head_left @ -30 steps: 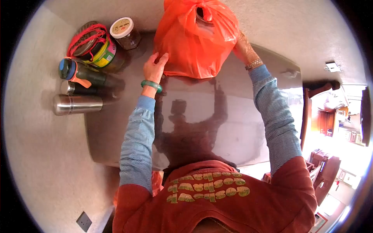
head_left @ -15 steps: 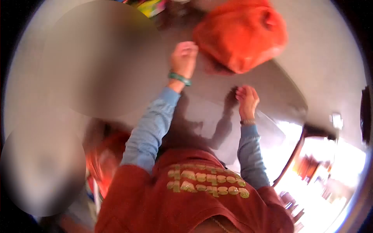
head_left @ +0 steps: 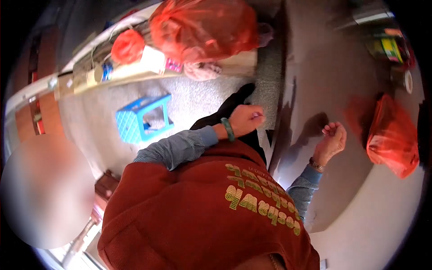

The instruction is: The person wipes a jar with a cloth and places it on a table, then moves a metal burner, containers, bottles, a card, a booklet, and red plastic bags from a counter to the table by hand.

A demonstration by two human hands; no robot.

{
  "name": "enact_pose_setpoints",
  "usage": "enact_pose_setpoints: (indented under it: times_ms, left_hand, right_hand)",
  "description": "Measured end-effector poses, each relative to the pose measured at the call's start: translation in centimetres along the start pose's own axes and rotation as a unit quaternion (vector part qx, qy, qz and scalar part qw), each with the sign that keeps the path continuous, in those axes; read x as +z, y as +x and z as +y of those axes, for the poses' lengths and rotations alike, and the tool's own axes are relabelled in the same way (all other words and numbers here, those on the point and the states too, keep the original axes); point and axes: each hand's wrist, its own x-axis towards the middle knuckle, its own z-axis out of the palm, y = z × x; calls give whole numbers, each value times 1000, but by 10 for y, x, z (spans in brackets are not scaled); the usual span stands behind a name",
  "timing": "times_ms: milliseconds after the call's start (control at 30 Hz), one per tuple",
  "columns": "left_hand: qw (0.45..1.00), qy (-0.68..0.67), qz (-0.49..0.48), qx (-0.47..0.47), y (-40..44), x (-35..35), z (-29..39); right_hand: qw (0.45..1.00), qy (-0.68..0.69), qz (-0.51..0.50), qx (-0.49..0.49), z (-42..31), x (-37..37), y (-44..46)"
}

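My left hand, with a green bangle at its wrist, is closed with the fingers curled in, in front of my dark red top. What it holds, if anything, is hidden. Over the brown table, my right hand has its fingers curled together, and I cannot make out anything in them. A bracelet or watch circles that wrist. Nearest to the right hand, and apart from it, a red plastic bag lies on the table.
A blue plastic stool stands on the floor at the left. Behind it, a wooden bench carries a big red bag, a smaller red bag and a pinkish cloth. A yellow packet is at the table's far right.
My view has swung left, bringing the stool and bench into sight; the red bag on the table now appears far right. My left hand has come off the table towards my body.
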Motion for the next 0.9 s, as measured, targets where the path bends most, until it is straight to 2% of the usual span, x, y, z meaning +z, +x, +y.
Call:
enact_pose_setpoints:
  times_ms: [100,167,200,233,267,300,367,400,500,567,633,667,700,733,767,800,833,867,900]
  left_hand:
    - [992,8,121,-41,-29,-42,-58]
    - [968,-60,235,-71,-32,-69,-149]
    - [940,-93,284,-163,-34,-93,-175]
    - [901,-126,329,-252,-36,-117,-199]
    - [858,-217,368,-286,-38,-142,-219]
    - [804,-305,400,-317,-39,-166,-232]
    - [718,-442,464,-272,-38,-200,-256]
    - [700,-487,454,-260,-35,-217,-279]
    - [703,-484,444,-271,-9,-254,-328]
    - [700,-481,441,-290,-8,-262,-351]
    - [809,-399,380,-204,-10,-268,-341]
    - [837,-368,365,-175,-6,-275,-348]
    - [839,-374,358,-169,-6,-278,-354]
    - [789,-446,365,-214,-2,-283,-364]
    - [703,-538,378,-271,4,-290,-380]
    - [657,-580,379,-298,5,-292,-385]
    - [633,-601,376,-309,7,-295,-390]
    - [666,-561,390,-300,6,-294,-377]
    - [664,-562,388,-304,7,-294,-385]
  right_hand:
    - [995,-39,-87,14,4,60,-34]
    - [974,-73,-206,50,32,91,-50]
    - [972,-77,-215,50,36,105,-64]
    - [952,-114,-276,70,44,117,-78]
    - [926,-151,-333,89,52,127,-88]
    - [925,-155,-336,89,66,134,-97]
    - [863,-163,-435,197,110,142,-115]
    - [846,-162,-466,204,129,148,-127]
    - [823,-192,-494,204,174,176,-164]
    - [780,-284,-553,71,200,197,-183]
    - [765,-323,-551,82,216,230,-205]
    - [752,-315,-579,-12,220,255,-215]
    - [732,-301,-601,-109,227,281,-223]
    - [729,-280,-612,-127,239,307,-229]
    - [726,-258,-621,-144,253,335,-234]
    - [728,-247,-611,-190,272,362,-239]
    - [728,-237,-599,-235,290,389,-242]
    - [718,-272,-588,-256,306,412,-244]
    - [706,-307,-576,-275,321,432,-243]
